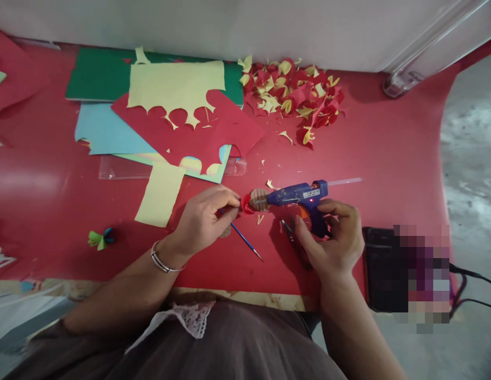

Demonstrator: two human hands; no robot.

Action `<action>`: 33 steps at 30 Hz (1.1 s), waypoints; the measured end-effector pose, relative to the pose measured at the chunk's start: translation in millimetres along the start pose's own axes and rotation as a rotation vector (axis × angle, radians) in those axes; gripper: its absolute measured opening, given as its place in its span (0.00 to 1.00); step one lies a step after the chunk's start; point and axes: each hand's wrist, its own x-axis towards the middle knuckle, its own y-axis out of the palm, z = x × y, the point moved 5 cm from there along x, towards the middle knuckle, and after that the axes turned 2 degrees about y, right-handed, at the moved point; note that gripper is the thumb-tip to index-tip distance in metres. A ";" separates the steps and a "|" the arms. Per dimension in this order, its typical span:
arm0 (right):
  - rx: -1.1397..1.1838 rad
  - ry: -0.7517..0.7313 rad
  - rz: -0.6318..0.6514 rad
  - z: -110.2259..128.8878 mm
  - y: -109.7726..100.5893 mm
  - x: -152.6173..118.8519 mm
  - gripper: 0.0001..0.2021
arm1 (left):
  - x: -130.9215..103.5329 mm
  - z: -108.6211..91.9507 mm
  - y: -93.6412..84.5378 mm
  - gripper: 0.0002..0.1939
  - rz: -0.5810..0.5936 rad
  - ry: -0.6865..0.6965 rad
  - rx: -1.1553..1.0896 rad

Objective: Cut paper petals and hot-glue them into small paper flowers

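My left hand (206,214) pinches a curled red paper piece (246,203) between thumb and fingertips. Right beside it is a round corrugated cardboard disc (260,200). My right hand (336,235) has its thumb and fingers loosely around the handle of a blue glue gun (295,194), with a clear glue stick (344,181) sticking out of its back. The gun's nozzle points left, over the disc. Below my left fingertips lies a thin blue brush (245,240), and scissors (295,243) lie under the gun, partly hidden by my right hand.
A heap of red and yellow paper petals (293,92) lies at the back. Left of it are a green sheet (97,74), a cut red sheet (162,124) and yellow paper (176,82). A green-blue paper flower (98,239) sits left; a black object (384,269) right.
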 end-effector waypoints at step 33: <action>0.027 -0.150 0.057 11.0 1.7 4.4 0.13 | 3.2 -2.7 4.3 0.08 0.047 0.041 0.044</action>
